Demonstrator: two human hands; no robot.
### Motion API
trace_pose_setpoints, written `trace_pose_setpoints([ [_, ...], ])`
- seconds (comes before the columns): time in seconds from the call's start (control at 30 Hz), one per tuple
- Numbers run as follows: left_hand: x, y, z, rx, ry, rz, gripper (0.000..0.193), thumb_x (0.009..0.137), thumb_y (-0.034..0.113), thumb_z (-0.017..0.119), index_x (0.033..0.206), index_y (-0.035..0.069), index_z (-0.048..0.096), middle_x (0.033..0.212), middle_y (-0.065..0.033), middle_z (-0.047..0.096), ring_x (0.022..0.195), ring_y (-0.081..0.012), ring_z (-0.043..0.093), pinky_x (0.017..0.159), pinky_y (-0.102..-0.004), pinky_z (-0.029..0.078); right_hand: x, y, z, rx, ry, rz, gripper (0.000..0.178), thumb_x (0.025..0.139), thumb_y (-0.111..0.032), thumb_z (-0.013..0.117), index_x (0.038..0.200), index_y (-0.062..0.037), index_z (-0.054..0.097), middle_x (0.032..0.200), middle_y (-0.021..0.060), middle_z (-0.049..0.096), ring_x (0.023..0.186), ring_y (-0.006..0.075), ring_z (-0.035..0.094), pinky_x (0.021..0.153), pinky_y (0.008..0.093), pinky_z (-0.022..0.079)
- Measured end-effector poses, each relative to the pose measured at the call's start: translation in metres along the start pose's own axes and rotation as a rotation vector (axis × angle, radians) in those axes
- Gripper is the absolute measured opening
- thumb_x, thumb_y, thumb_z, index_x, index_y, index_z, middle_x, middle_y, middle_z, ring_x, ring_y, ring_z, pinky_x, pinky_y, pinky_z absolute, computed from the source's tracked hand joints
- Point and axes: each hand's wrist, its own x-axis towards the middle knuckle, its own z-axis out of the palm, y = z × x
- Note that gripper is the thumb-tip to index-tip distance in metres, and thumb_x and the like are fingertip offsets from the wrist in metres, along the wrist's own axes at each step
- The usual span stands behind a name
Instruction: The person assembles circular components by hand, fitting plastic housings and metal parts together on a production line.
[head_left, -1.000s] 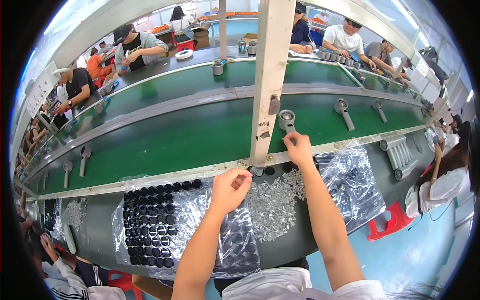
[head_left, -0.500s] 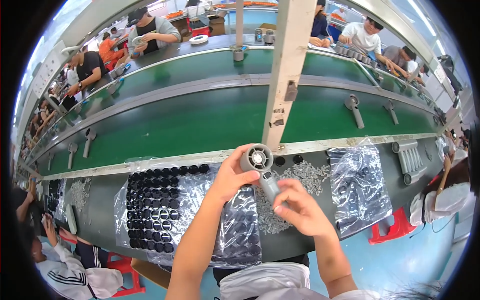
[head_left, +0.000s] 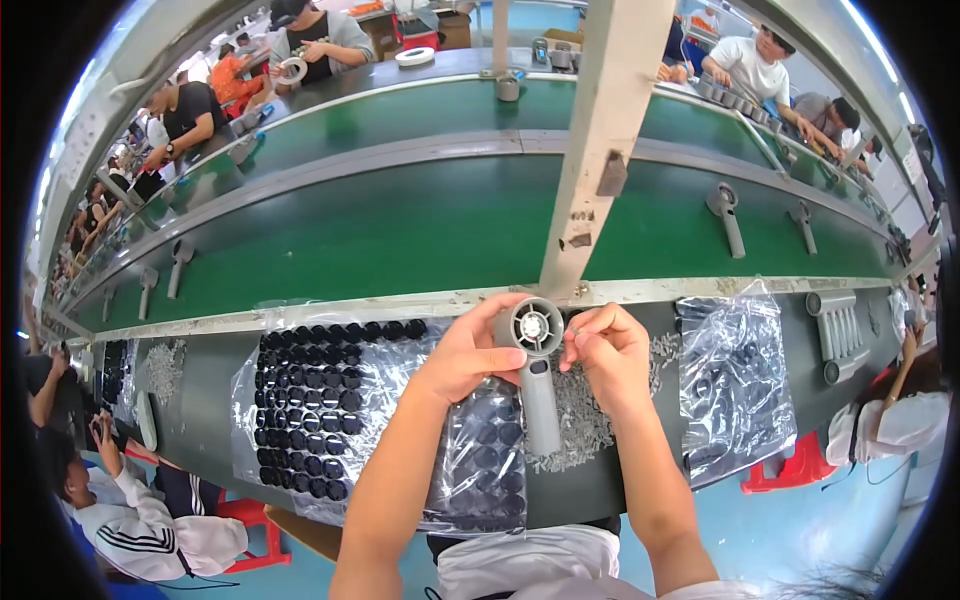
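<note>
A grey handheld fan [head_left: 541,410] stands near the middle, its round spoked head up and its handle pointing down toward me. My left hand [head_left: 462,352] is closed around the left side of the head, thumb across the neck. Just right of the head, my right hand [head_left: 613,358] is pinched, its fingertips close to the rim; what they hold is too small to name. Beneath both hands, a heap of small grey pieces [head_left: 575,440] lies on the dark table. Left of it, rows of round black caps [head_left: 310,400] rest on clear plastic.
Another plastic sheet [head_left: 735,390] lies to the right, with several grey fan bodies [head_left: 838,335] beyond it. Past the table runs a green conveyor belt [head_left: 400,225] carrying a few more fans. A pale metal post [head_left: 590,170] rises ahead. Other people work around the line.
My right hand has left the fan's handle and moved up beside its head, fingers now pinched. The fan has turned more upright and shifted slightly right in view, still in my left hand.
</note>
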Motion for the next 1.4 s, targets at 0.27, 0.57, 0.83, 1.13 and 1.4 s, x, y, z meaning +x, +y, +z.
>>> trace_pose_setpoints([
  [0.27, 0.002, -0.003, 0.000, 0.079, 0.048, -0.043, 0.080, 0.076, 0.008, 0.085, 0.146, 0.002, 0.047, 0.135, -0.0112, 0.060, 0.118, -0.0226, 0.064, 0.076, -0.0314, 0.064, 0.000, -0.007, -0.012, -0.156, -0.045, 0.022, 0.003, 0.090, -0.001, 0.056, 0.090, -0.0017, 0.059, 0.102, 0.0118, 0.064, 0.080, 0.0180, 0.063, 0.070, 0.0366, 0.056],
  [0.57, 0.004, -0.008, 0.003, 0.189, 0.036, 0.034, 0.074, 0.080, 0.007, 0.084, 0.145, 0.005, 0.048, 0.126, -0.0084, 0.062, 0.104, -0.0187, 0.066, 0.074, -0.0318, 0.059, -0.008, -0.012, -0.006, -0.110, -0.045, 0.000, 0.004, 0.093, 0.004, 0.064, 0.095, 0.0012, 0.062, 0.099, 0.0148, 0.069, 0.074, 0.0175, 0.068, 0.069, 0.0326, 0.060],
  [0.83, 0.002, -0.005, 0.005, 0.187, 0.055, -0.001, 0.080, 0.077, 0.008, 0.086, 0.146, 0.002, 0.047, 0.133, -0.0092, 0.059, 0.120, -0.0209, 0.060, 0.100, -0.0363, 0.052, -0.009, -0.005, -0.001, -0.220, -0.027, -0.010, 0.013, 0.092, 0.009, 0.066, 0.104, 0.0038, 0.066, 0.100, 0.0138, 0.073, 0.080, 0.0169, 0.070, 0.073, 0.0310, 0.061],
  [1.13, 0.003, -0.004, 0.005, 0.184, 0.064, -0.030, 0.078, 0.079, 0.009, 0.085, 0.147, 0.003, 0.045, 0.133, -0.0084, 0.059, 0.114, -0.0180, 0.063, 0.080, -0.0293, 0.059, -0.006, -0.006, -0.006, -0.497, -0.117, -0.100, 0.016, 0.097, 0.003, 0.066, 0.112, 0.0018, 0.071, 0.104, 0.0093, 0.072, 0.090, 0.0142, 0.069, 0.078, 0.0284, 0.059],
  [1.4, 0.003, -0.012, -0.008, 0.080, 0.086, 0.044, 0.079, 0.075, 0.022, 0.091, 0.141, 0.001, 0.052, 0.123, -0.0118, 0.066, 0.106, -0.0225, 0.069, 0.080, -0.0350, 0.062, -0.005, -0.003, -0.006, -0.317, 0.005, -0.049, 0.021, 0.093, 0.007, 0.069, 0.113, 0.0030, 0.068, 0.103, 0.0107, 0.074, 0.091, 0.0145, 0.071, 0.075, 0.0274, 0.060],
])
